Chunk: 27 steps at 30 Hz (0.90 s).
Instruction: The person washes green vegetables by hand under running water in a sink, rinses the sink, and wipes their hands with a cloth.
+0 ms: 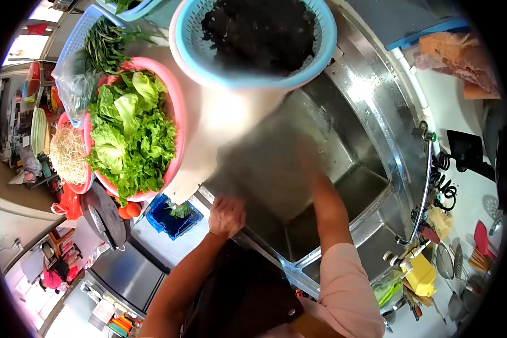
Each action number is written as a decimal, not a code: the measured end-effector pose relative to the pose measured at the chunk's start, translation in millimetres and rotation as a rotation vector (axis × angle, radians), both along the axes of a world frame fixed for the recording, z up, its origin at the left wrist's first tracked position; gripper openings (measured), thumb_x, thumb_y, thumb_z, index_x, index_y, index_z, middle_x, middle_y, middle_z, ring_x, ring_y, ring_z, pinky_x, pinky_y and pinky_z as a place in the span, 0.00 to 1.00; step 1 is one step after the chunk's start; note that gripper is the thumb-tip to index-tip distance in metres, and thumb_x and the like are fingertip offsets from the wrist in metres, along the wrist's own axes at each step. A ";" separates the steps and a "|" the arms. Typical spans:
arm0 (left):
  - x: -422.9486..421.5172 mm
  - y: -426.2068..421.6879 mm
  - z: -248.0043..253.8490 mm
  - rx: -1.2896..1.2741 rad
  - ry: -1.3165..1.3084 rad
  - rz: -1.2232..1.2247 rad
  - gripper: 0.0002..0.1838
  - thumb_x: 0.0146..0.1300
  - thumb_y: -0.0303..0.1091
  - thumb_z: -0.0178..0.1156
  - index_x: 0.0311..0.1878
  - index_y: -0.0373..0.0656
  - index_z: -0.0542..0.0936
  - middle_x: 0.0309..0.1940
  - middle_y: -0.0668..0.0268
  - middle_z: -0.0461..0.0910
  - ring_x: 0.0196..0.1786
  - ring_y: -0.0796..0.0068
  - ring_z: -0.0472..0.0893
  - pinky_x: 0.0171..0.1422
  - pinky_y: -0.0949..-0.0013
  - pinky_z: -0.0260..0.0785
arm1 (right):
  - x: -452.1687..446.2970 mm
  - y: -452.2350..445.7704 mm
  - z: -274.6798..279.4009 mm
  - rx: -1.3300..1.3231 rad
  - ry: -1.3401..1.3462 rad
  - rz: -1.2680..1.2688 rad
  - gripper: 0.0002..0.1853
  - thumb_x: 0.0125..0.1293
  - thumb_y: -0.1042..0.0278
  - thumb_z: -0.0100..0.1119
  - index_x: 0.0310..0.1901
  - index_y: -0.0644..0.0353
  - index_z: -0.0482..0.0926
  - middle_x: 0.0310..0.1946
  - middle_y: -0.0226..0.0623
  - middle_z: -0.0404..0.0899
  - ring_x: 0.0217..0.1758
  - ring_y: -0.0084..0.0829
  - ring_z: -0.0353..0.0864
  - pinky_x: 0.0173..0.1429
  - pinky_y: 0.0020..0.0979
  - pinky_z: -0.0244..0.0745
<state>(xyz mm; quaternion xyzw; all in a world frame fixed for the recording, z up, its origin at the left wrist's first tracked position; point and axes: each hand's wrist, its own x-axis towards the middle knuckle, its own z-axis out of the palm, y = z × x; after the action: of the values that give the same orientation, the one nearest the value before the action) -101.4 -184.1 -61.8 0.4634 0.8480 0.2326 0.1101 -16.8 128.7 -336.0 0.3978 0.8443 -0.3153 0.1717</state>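
In the head view, my left hand (227,217) rests at the near left edge of the metal sink (343,146), its fingers curled; what they hold, if anything, is hidden. My right forearm reaches over the sink, and my right hand (305,152) is smeared by motion, so its fingers cannot be made out. Between my hands a blurred greyish shape (265,158) spans the left part of the sink. Beyond it stands a light blue basket (253,83) in a pink rim, filled with a dark, clumpy mass (259,34).
A pink basin (180,124) of lettuce (132,129) stands left, beside bean sprouts (69,155) and a blue basket (76,48). A curved faucet pipe (425,191) rises at the sink's right. A knife (97,221) lies on a round dark board (118,217) at lower left.
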 end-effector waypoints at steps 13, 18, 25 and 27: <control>2.4 -6.4 -1.0 -0.131 -0.042 -0.007 0.09 0.50 0.33 0.64 0.37 0.46 0.81 0.33 0.64 0.82 0.42 0.65 0.81 0.56 0.60 0.67 | -14.1 -28.9 -52.7 0.016 -0.093 0.507 0.21 0.68 0.53 0.50 0.56 0.54 0.80 0.49 0.51 0.80 0.52 0.49 0.80 0.56 0.53 0.74; 3.8 -6.9 0.2 -0.087 -0.049 0.000 0.11 0.47 0.31 0.64 0.37 0.44 0.81 0.33 0.63 0.80 0.40 0.64 0.79 0.56 0.61 0.68 | 86.1 -51.7 -39.3 0.255 -0.149 0.405 0.20 0.67 0.55 0.51 0.56 0.54 0.78 0.51 0.50 0.78 0.56 0.50 0.77 0.60 0.53 0.72; -1.3 -4.9 3.0 -0.075 -0.011 -0.008 0.12 0.48 0.31 0.64 0.38 0.43 0.82 0.30 0.65 0.78 0.39 0.65 0.77 0.56 0.61 0.67 | 5.2 -56.6 -4.5 0.127 -0.010 0.275 0.31 0.62 0.62 0.62 0.66 0.58 0.68 0.69 0.55 0.64 0.71 0.51 0.65 0.71 0.50 0.62; -2.0 -2.3 8.1 -0.081 0.000 -0.010 0.12 0.48 0.31 0.65 0.38 0.43 0.82 0.30 0.65 0.78 0.39 0.65 0.77 0.56 0.61 0.67 | 7.3 -48.6 34.7 0.143 -0.062 0.232 0.32 0.63 0.62 0.61 0.69 0.58 0.66 0.70 0.54 0.63 0.71 0.50 0.65 0.72 0.49 0.61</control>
<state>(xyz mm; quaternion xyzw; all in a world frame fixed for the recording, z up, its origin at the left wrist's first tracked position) -103.4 -186.4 -53.7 0.4628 0.8544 0.1976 0.1296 -9.5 80.1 -301.3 0.3182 0.8993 -0.2200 0.2041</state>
